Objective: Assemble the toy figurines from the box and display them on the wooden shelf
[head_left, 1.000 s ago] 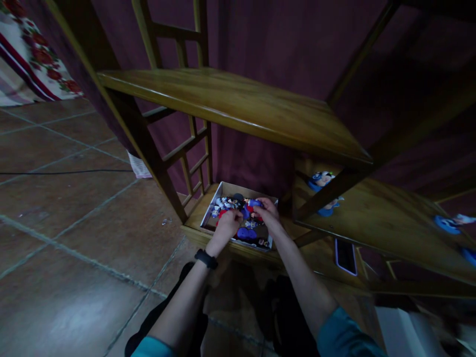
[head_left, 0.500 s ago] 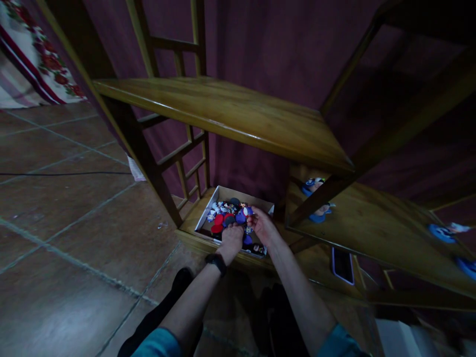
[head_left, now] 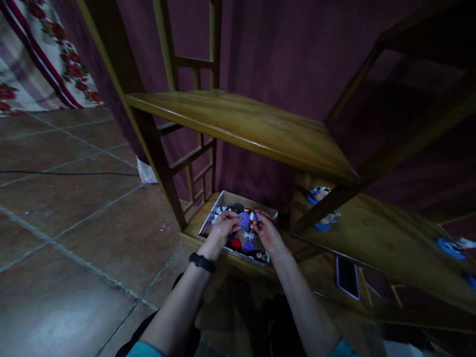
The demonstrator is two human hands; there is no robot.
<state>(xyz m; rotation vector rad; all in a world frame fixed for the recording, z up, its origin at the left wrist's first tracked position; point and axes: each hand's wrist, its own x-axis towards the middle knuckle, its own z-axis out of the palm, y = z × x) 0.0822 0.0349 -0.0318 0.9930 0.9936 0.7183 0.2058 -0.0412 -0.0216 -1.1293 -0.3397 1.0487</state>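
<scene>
A shallow white-walled cardboard box (head_left: 266,207) sits on the bottom shelf, holding several small toy figurines and round coloured bases. My left hand (head_left: 224,227), with a dark band on its wrist, pinches the edge of a purple round base (head_left: 244,220) over the box. Facing it, my right hand (head_left: 268,232) has its fingers closed on a small figurine (head_left: 253,221) in red and white, partly hidden by the fingers. Whether the base and figurine are joined, I cannot tell. Below them lie a red disc (head_left: 235,243) and another purple disc (head_left: 249,246).
A wooden shelf board (head_left: 238,119) overhangs the box. To the right, blue-based figurines (head_left: 324,220) stand on another shelf (head_left: 372,238), with a phone (head_left: 347,276) lower down. A dark cable (head_left: 70,173) crosses the tiled floor at left.
My left hand has moved up and left from the box's front and now grips the purple base. My right hand stays over the box's right side. The view has shifted slightly.
</scene>
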